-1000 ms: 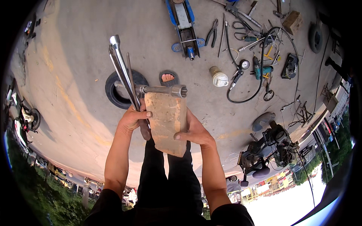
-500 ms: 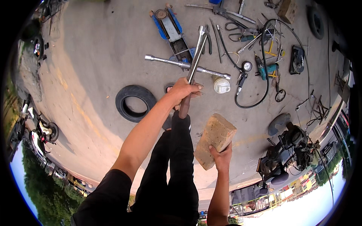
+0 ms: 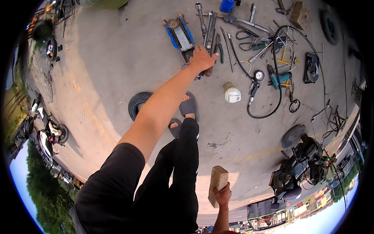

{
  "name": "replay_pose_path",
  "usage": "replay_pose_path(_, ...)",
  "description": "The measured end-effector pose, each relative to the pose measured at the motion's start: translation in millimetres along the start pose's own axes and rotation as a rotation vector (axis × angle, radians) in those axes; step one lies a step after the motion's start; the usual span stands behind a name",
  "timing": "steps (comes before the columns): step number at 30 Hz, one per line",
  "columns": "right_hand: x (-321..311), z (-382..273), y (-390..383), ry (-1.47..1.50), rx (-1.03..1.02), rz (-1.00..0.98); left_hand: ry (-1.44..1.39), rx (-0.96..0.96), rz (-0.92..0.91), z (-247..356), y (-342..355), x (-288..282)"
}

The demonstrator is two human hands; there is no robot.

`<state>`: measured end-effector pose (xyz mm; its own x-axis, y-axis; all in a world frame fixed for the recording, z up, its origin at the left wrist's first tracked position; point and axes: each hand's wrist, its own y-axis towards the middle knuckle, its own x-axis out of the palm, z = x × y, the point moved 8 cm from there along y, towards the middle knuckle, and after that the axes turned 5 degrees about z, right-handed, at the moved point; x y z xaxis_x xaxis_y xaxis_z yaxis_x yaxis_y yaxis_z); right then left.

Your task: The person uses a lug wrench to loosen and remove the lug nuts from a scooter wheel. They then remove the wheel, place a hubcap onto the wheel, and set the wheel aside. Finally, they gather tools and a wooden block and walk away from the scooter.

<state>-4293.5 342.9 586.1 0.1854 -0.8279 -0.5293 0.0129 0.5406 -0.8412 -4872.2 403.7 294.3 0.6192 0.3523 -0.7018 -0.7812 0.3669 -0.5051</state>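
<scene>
My left hand [image 3: 201, 58] reaches far out, low beside the blue floor jack [image 3: 180, 33]. Its fingers are curled round the four-way lug wrench [image 3: 201, 19], whose chrome socket end points away from me. A brown handle end [image 3: 209, 71] shows under the palm; the hand partly hides which bars it grips. Several metal bars [image 3: 210, 25] lie close to its fingertips, with pliers [image 3: 221, 50] just to the right. Near my right leg, my right hand [image 3: 223, 194] is closed on a tan, worn rectangular block [image 3: 219, 180], held upright by its lower side.
A tyre [image 3: 137, 104] lies left of my sandals [image 3: 189, 107]. On the right are a tin [image 3: 232, 93], a pressure gauge with a black hose [image 3: 258, 75], a teal drill [image 3: 273, 76] and scattered tools. A motorbike [image 3: 50, 136] stands far left.
My left hand has moved away from me with the lug wrench, down beside the jack. My right hand has drawn the block back toward me and lower in view.
</scene>
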Motion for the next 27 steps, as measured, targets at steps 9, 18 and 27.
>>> replay_pose_path(9,-39.7,9.7,-43.5,-0.42,-0.098,-0.039,0.049,-0.27,-0.43,-151.6,-325.3,-141.0)
replay_pose_path(18,-83.8,-176.6,20.1,-0.816,-0.397,0.137,-0.35,-0.955,0.079,-354.3,-690.7,-340.4)
replay_pose_path(27,-139.5,-519.0,-123.4,-0.861,-0.986,0.345,-0.783,-1.239,0.638,-344.8,-787.6,-311.6)
